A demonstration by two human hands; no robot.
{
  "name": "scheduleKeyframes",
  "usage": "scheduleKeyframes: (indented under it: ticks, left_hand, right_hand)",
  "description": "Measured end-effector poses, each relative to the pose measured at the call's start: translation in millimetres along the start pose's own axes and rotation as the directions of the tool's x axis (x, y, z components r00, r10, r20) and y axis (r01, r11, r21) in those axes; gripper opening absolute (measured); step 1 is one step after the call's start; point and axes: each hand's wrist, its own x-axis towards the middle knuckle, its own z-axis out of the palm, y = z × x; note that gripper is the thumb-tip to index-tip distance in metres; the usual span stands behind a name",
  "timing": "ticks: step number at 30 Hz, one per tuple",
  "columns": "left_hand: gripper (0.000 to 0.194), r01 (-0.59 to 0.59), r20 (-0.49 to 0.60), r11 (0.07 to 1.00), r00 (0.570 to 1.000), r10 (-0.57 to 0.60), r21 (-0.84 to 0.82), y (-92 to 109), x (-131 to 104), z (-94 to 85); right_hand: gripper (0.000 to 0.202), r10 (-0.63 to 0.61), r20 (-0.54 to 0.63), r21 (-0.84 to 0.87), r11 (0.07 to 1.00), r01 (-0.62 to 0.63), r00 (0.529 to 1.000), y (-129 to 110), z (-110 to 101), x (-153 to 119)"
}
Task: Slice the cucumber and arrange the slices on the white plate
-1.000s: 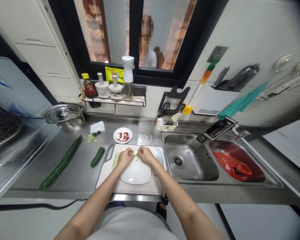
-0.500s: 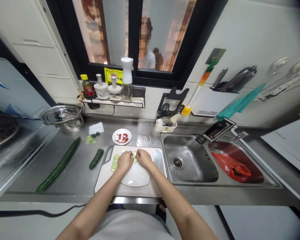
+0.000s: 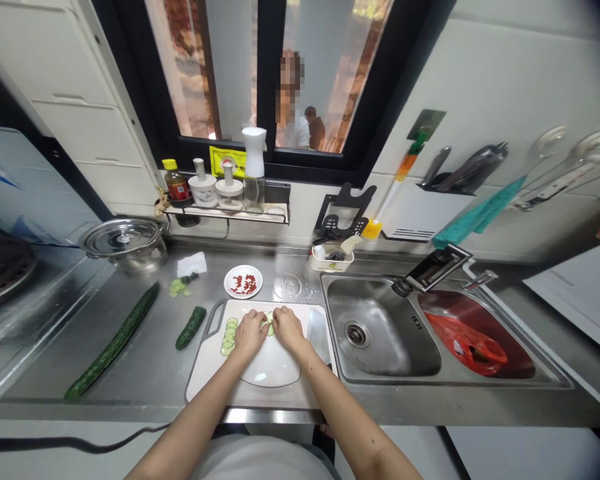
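On the cutting board (image 3: 207,381) lies a white plate (image 3: 270,375), with both hands over its far part. My left hand (image 3: 251,332) has its fingers bent and pinched at pale green cucumber slices (image 3: 269,325). Close beside it, my right hand (image 3: 287,328) pinches at the same slices from the other side. The fingers partly hide these slices. Left of the plate, an overlapping row of cucumber slices (image 3: 228,339) rests on the board. A knife (image 3: 319,328) lies along the board's right side, partly behind my right forearm.
A short cucumber piece (image 3: 191,327) and a long cucumber (image 3: 115,341) lie to the left. Behind the board stands a small plate with chopped red pieces (image 3: 243,295). The sink (image 3: 380,360) is at right, a lidded pot (image 3: 139,259) at back left, a condiment shelf (image 3: 230,213) above.
The whole view has shifted slightly, so the counter sits lower in the picture. Both hands stay over the plate at the slices, with only small finger movements.
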Motion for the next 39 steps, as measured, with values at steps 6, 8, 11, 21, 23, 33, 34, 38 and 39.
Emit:
scheduleKeyframes:
  ticks: [6, 8, 11, 21, 23, 33, 34, 38, 39]
  left_hand:
    - [0.017, -0.019, -0.014, 1.0, 1.0, 0.018, -0.025, -2.7, 2.4, 1.5]
    - [0.018, -0.006, -0.023, 1.0, 1.0, 0.006, -0.027, -3.3, 3.9, 1.3]
    - [0.017, -0.003, -0.032, 1.0, 0.999, 0.003, -0.026, -3.8, 6.4, 1.1]
    - [0.016, -0.041, -0.008, 0.999, 0.999, 0.041, -0.023, -4.3, 12.0, 3.0]
    - [0.016, -0.041, -0.01, 0.999, 0.999, 0.041, -0.029, -5.1, 11.9, 3.5]
    - [0.016, -0.035, 0.0, 0.999, 0.999, 0.035, -0.022, -3.4, 7.9, 1.3]
    - [0.016, -0.03, 0.007, 0.999, 1.0, 0.03, -0.019, -2.9, 8.2, 0.8]
    - [0.015, -0.026, 0.022, 1.0, 0.999, 0.027, -0.018, -1.7, 8.9, -1.2]
    - [0.015, -0.026, 0.021, 0.999, 0.999, 0.027, -0.019, -1.7, 8.9, -1.5]
  right_hand:
    - [0.017, 0.029, -0.039, 0.019, 0.999, -0.029, 0.999, -1.1, 0.7, -6.6]
    - [0.017, 0.067, -0.072, 0.019, 0.998, -0.066, 0.995, -2.7, 3.8, -11.8]
    - [0.02, 0.105, -0.101, 0.02, 0.994, -0.103, 0.989, -6.2, 11.8, -19.5]
    - [0.018, 0.105, -0.057, 0.0, 0.994, -0.105, 0.993, -6.6, 23.4, -25.4]
    - [0.018, 0.099, -0.062, 0.004, 0.995, -0.099, 0.993, -6.3, 22.3, -26.3]
    - [0.019, 0.14, -0.093, 0.034, 0.99, -0.138, 0.986, -5.0, 15.6, -19.1]
    - [0.018, 0.15, -0.089, 0.034, 0.989, -0.147, 0.985, -4.6, 14.9, -17.7]
    - [0.016, 0.175, -0.064, 0.039, 0.984, -0.172, 0.983, -3.6, 12.8, -14.9]
    - [0.015, 0.179, -0.062, 0.044, 0.983, -0.176, 0.982, -3.6, 12.5, -14.9]
